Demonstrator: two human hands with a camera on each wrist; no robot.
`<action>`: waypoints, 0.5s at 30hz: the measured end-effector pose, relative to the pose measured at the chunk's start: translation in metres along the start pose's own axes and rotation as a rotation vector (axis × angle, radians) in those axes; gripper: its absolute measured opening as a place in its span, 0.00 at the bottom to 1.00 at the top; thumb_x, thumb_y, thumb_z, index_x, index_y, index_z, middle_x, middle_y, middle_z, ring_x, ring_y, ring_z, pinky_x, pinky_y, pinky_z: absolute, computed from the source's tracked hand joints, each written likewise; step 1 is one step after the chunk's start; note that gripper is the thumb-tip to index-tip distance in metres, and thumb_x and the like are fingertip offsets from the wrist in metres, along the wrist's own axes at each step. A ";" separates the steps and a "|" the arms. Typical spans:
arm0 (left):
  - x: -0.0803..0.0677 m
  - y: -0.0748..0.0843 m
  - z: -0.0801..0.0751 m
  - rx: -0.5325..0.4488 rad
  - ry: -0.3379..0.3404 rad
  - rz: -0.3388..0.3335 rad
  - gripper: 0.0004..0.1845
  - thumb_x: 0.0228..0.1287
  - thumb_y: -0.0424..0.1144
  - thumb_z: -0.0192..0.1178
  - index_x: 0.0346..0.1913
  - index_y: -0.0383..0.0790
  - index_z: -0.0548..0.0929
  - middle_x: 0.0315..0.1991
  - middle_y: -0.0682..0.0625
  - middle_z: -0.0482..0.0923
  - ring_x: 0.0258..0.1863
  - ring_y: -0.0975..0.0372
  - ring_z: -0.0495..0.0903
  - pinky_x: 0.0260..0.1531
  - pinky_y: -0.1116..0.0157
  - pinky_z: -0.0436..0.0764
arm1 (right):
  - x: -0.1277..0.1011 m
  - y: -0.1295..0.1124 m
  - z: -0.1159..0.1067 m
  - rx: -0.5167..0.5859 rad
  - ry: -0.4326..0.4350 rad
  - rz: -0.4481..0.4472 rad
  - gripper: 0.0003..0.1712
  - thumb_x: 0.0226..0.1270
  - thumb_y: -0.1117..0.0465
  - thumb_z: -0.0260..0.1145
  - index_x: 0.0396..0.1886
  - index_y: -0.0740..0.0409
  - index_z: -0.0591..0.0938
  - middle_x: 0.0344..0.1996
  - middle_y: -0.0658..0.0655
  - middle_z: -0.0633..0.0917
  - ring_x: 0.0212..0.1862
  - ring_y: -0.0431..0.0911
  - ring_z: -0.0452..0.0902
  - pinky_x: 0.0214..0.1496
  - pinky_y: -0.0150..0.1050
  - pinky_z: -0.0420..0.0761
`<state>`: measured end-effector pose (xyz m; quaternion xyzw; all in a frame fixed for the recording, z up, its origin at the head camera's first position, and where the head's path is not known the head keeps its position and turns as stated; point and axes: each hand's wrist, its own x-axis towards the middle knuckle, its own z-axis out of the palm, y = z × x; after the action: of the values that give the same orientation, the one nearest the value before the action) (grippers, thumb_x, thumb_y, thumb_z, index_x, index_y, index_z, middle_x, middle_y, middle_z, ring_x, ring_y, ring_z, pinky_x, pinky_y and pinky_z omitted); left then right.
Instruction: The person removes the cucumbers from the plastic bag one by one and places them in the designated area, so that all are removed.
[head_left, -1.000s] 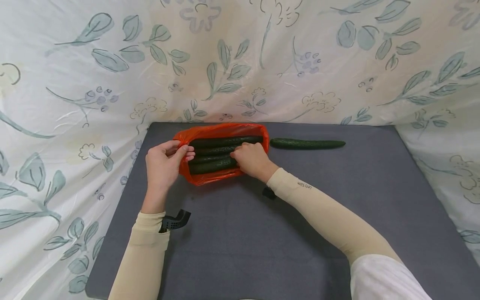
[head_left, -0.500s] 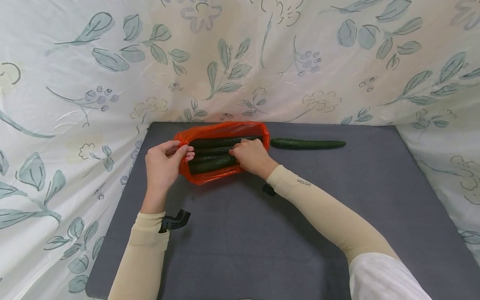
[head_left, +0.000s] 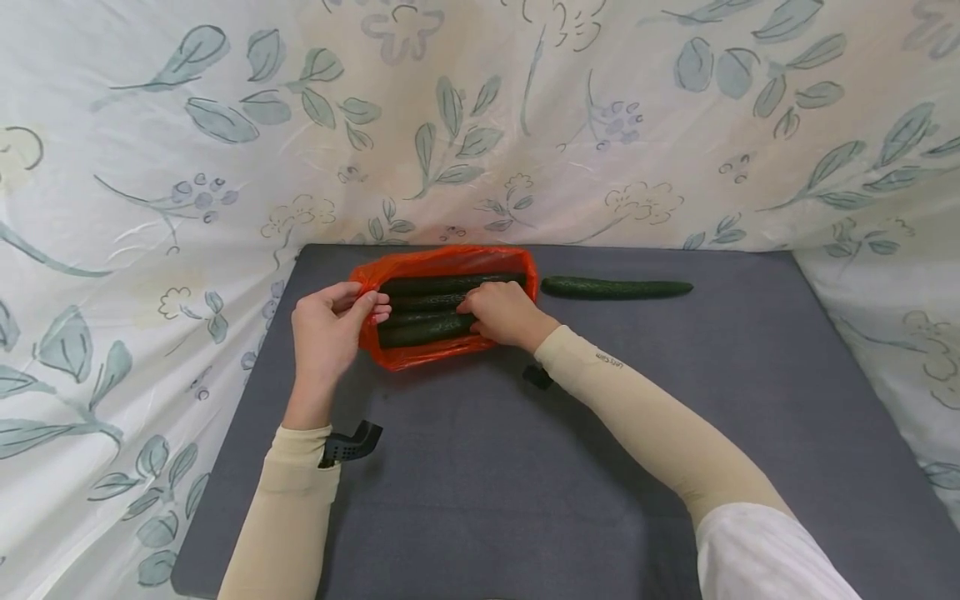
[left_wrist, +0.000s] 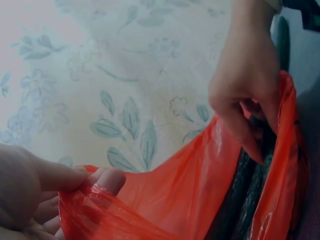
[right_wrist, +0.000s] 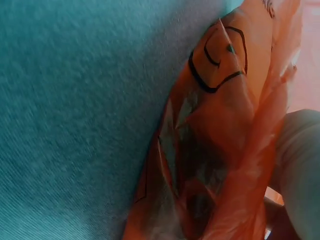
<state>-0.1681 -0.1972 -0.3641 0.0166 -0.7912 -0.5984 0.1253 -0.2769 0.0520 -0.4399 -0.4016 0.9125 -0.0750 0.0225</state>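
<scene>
An orange-red plastic bag [head_left: 408, 360] lies open on the table, with several dark green cucumbers [head_left: 422, 332] side by side in it. My left hand [head_left: 327, 327] pinches the left edge of the bag's mouth between thumb and fingers; the left wrist view shows the thin film [left_wrist: 107, 210] caught there. Over the bag's right end, my right hand [head_left: 504, 312] reaches in with its fingers curled down around a cucumber. The bag wall hides part of those fingers, and the hand covers the cucumbers' right ends. Close up in the right wrist view is the bag's printed side [right_wrist: 220, 130].
One more cucumber [head_left: 617, 288] lies on the dark grey table [head_left: 480, 483], just right of the bag. A floral cloth [head_left: 480, 125] hangs behind the table and along its sides.
My right hand has shifted very slightly within the bag, its fingers bending a little differently over the cucumbers. The left hand keeps its pinch on the bag's edge.
</scene>
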 end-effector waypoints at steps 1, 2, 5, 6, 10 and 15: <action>0.000 0.000 0.000 -0.004 -0.001 0.000 0.18 0.67 0.35 0.68 0.56 0.28 0.83 0.40 0.36 0.88 0.32 0.57 0.90 0.37 0.66 0.88 | -0.001 0.000 0.001 0.002 -0.004 -0.006 0.21 0.66 0.57 0.74 0.59 0.48 0.87 0.54 0.51 0.86 0.52 0.49 0.84 0.44 0.49 0.88; 0.000 0.000 0.000 -0.005 -0.002 0.003 0.18 0.67 0.35 0.68 0.56 0.28 0.83 0.40 0.36 0.87 0.33 0.56 0.90 0.37 0.66 0.88 | -0.002 -0.001 0.002 -0.004 -0.002 -0.013 0.21 0.66 0.57 0.74 0.59 0.47 0.87 0.54 0.51 0.86 0.51 0.49 0.84 0.43 0.49 0.88; 0.000 -0.001 0.000 -0.015 0.001 0.009 0.18 0.67 0.34 0.68 0.56 0.27 0.83 0.40 0.35 0.87 0.33 0.54 0.90 0.37 0.66 0.88 | -0.003 -0.004 0.000 -0.034 0.023 -0.040 0.21 0.65 0.56 0.75 0.58 0.47 0.87 0.54 0.51 0.86 0.51 0.49 0.83 0.42 0.49 0.88; 0.000 -0.001 0.000 -0.019 0.002 0.009 0.18 0.67 0.34 0.68 0.56 0.27 0.83 0.40 0.35 0.87 0.33 0.54 0.90 0.36 0.66 0.88 | -0.003 -0.006 0.000 -0.045 0.035 -0.047 0.21 0.65 0.56 0.75 0.58 0.47 0.87 0.54 0.51 0.86 0.51 0.49 0.83 0.41 0.49 0.88; -0.001 -0.001 0.001 -0.021 -0.001 0.003 0.18 0.67 0.34 0.68 0.56 0.27 0.83 0.40 0.35 0.87 0.32 0.57 0.90 0.36 0.66 0.88 | -0.003 -0.011 0.000 -0.082 0.072 -0.041 0.20 0.66 0.56 0.74 0.58 0.45 0.87 0.54 0.50 0.86 0.52 0.48 0.81 0.38 0.49 0.88; -0.001 -0.002 0.001 -0.016 -0.007 0.009 0.19 0.67 0.35 0.68 0.56 0.27 0.83 0.40 0.35 0.87 0.31 0.58 0.90 0.37 0.66 0.87 | -0.002 -0.012 0.008 -0.072 0.085 -0.033 0.20 0.67 0.56 0.73 0.58 0.46 0.87 0.54 0.50 0.86 0.52 0.48 0.80 0.37 0.46 0.88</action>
<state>-0.1678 -0.1967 -0.3661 0.0100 -0.7870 -0.6040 0.1253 -0.2661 0.0441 -0.4457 -0.4137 0.9079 -0.0593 -0.0320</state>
